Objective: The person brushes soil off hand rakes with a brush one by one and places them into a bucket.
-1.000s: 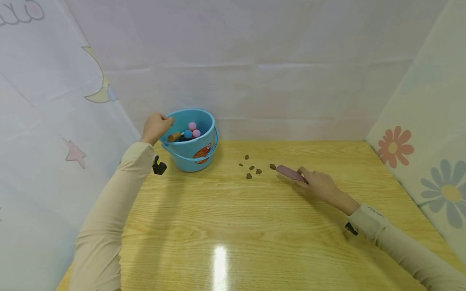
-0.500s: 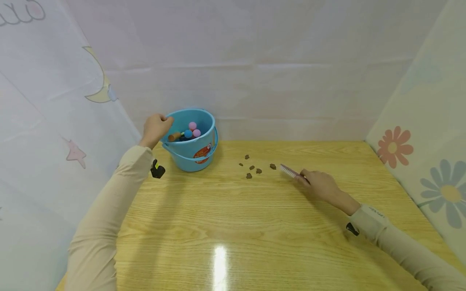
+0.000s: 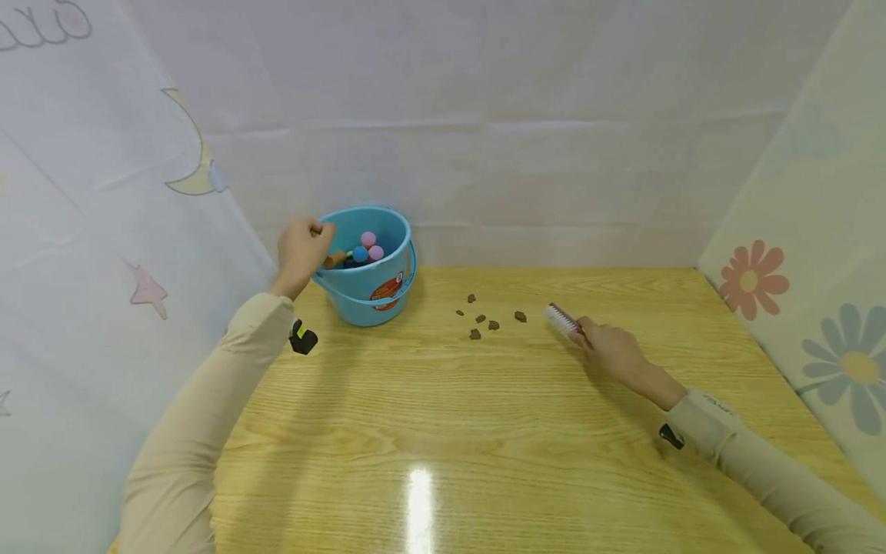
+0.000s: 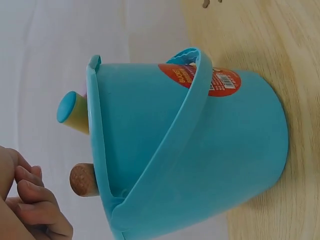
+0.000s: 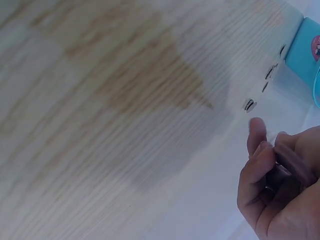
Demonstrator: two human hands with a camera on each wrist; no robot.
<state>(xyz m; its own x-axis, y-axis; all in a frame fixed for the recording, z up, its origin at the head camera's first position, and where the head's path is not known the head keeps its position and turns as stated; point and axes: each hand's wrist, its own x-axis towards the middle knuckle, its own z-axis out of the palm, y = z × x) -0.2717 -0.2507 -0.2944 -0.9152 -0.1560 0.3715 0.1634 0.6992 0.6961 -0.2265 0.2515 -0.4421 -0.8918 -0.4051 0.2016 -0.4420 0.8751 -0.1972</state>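
Note:
My right hand [image 3: 612,350] grips a small brush [image 3: 562,318] with a mauve back and white bristles, held a little right of several brown crumb-like bits [image 3: 521,316] on the table. In the right wrist view the fingers [image 5: 257,167] curl round its dark handle. My left hand [image 3: 303,250] hovers at the left rim of a light blue bucket [image 3: 367,296]. Its fingers [image 4: 37,200] are curled, with nothing showing between them, and a gap separates them from the rim in the left wrist view. A brown cork-like end [image 4: 84,180] sticks up from the bucket.
Inside the bucket lie pink balls [image 3: 368,239] and a blue-topped piece [image 4: 67,107]. The bucket's handle [image 3: 346,298] hangs down in front. Fabric walls with printed flowers [image 3: 751,281] border the wooden table [image 3: 484,431] at the back and sides.
The right hand has turned the brush so its bristles show, and drawn its head right, away from the nearest brown bit. The left hand stays by the bucket, shifted very slightly right.

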